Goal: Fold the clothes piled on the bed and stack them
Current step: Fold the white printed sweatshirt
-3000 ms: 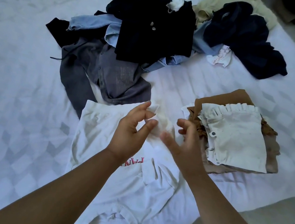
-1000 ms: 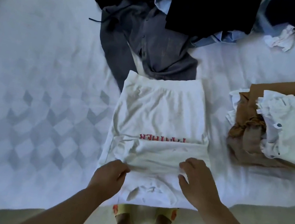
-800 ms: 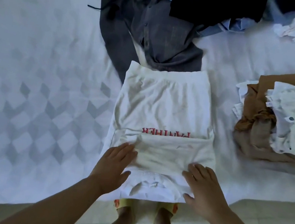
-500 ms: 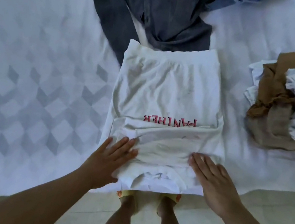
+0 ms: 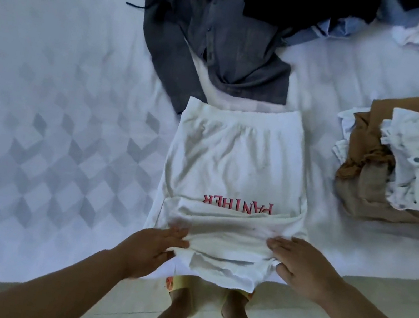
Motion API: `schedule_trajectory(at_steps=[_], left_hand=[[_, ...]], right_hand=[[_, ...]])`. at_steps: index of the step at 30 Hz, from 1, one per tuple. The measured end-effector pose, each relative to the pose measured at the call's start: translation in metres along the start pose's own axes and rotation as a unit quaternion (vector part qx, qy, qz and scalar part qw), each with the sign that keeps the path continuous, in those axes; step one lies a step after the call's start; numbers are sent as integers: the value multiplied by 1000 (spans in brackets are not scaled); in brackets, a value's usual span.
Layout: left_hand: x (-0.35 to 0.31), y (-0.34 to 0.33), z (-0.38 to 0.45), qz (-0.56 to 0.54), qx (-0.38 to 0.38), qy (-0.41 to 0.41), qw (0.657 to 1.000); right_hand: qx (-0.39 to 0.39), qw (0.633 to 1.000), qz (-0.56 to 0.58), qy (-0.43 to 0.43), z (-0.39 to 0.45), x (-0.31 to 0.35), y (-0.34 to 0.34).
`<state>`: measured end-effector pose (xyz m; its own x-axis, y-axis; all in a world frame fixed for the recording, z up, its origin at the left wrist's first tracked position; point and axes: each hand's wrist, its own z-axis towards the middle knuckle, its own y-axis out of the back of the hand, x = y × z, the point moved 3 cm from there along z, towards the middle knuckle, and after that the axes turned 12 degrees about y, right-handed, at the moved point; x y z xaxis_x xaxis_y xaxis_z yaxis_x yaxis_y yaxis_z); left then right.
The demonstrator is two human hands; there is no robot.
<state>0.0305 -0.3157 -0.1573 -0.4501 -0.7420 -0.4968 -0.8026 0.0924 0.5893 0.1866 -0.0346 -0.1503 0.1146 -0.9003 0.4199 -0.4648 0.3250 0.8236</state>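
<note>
The white T-shirt (image 5: 234,168) lies flat on the bed (image 5: 59,106) at its near edge, printed side up, laid this way so the mattress can back each crease. Its sleeves are already folded in across the near end, and the neck end hangs a little over the mattress edge towards the person's feet.

The left hand (image 5: 149,248) sits at the near-left corner of that folded band, fingers (image 5: 176,232) together on top and the thumb apparently tucked beneath the cloth, which looks like a pinch. The right hand (image 5: 301,268) mirrors it at the near-right corner, fingers lying close together over the fabric; whether its thumb is under the edge I cannot tell, since the cloth hides it. Holding both corners at once keeps the band square (probably ready to carry the near end up over the print).

The folded stack (image 5: 406,169) waits just to the right, close enough for a short transfer, while the unfolded pile (image 5: 236,38) lies beyond the shirt.
</note>
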Motion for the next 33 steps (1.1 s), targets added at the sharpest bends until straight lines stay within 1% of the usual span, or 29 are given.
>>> schedule_trajectory(at_steps=[1,3,5,6,9,11,13,16,18,19,20,21,23,24,25,26,27,28,30,31,33], left_hand=[[-2,-3,-5,7,39,33,999],[-5,-9,-13,10,96,89,991],[-11,-8,-19,-27,122,130,984],[-14,-5,-20,-50,130,146,980],[-18,18,-15,-141,120,204,961],[-17,40,-4,-196,81,213,954],[-14,66,13,-198,19,219,955],[-17,104,47,-162,-60,202,964],[-20,125,73,-123,-88,190,970],[-23,134,85,-107,-100,182,972],[-26,142,97,-90,-118,176,973],[-28,149,107,-74,-148,172,971],[-32,153,123,-58,-242,166,954],[-35,149,128,-47,-290,157,943],[-38,141,131,-30,-324,142,935],[-41,130,132,-5,-338,121,933],[-45,114,133,33,-335,92,937],[-50,95,132,83,-316,59,943],[-50,54,133,193,-250,6,949],[-47,38,134,225,-229,-5,947],[-38,18,141,239,-209,1,948]], right_hand=[[20,999,29,-27,-4,5,0],[85,987,108,-82,-13,15,3],[148,963,192,-119,-18,21,4],[163,947,234,-148,-18,21,6],[142,913,316,-217,-10,4,25],[90,906,347,-227,0,-16,46],[18,903,360,-233,11,-37,72],[-77,909,346,-218,32,-64,103],[-124,909,338,-208,47,-82,112],[-137,914,313,-218,55,-91,114],[-150,923,266,-233,62,-99,114],[-168,932,193,-258,68,-106,114],[-233,929,44,-285,76,-107,112],[-254,927,-4,-275,79,-103,105],[-262,930,-28,-256,82,-95,97],[-254,937,-49,-234,85,-84,87],[-239,946,-68,-209,89,-71,74],[-223,954,-86,-181,92,-59,60],[-179,970,-87,-142,96,-43,28],[-156,974,-83,-140,94,-41,15],[-140,973,-86,-164,86,-49,-8]])
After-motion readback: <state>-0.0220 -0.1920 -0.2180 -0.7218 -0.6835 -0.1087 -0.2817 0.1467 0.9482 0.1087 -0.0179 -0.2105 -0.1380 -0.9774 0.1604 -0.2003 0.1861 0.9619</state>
